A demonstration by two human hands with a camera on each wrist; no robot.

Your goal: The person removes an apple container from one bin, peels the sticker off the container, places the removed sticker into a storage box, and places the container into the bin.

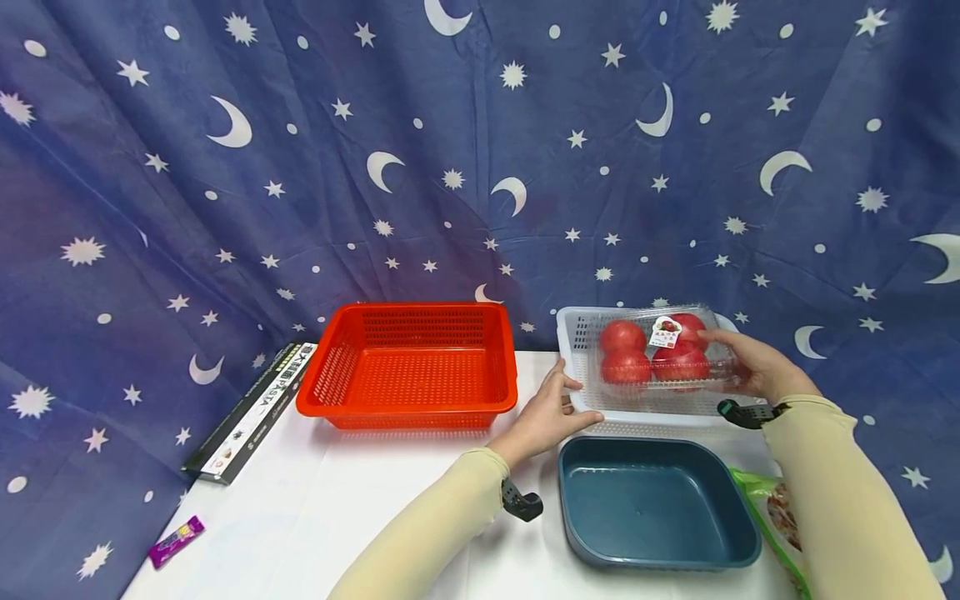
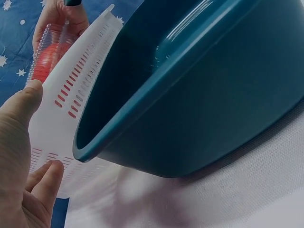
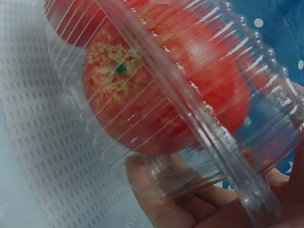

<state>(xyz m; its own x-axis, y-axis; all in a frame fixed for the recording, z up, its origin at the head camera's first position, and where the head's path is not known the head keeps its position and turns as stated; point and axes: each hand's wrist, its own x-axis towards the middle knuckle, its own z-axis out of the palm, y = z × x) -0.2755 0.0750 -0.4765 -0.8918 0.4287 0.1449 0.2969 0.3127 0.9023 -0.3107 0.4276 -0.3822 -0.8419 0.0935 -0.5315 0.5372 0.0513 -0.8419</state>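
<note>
A clear plastic fruit box [image 1: 652, 350] holds several red round fruits [image 3: 142, 85], mottled yellow round a green stem end. My right hand [image 1: 761, 367] grips the box by its right end, thumb and fingers on either side, as the right wrist view shows. The box overlaps the inside of a white slotted basket [image 1: 581, 396]. My left hand [image 1: 546, 412] is at the basket's front left corner, thumb and fingers spread apart. In the left wrist view its thumb tip is at the rim and its other fingers [image 2: 50, 183] lie against the slotted wall.
A dark teal tub [image 1: 652, 508] stands just in front of the white basket. To its right, a green packet [image 1: 780, 521] lies partly under my right forearm. A red basket [image 1: 405, 408], a black-and-white pasta box [image 1: 255, 408] and a purple packet [image 1: 176, 542] are on the left.
</note>
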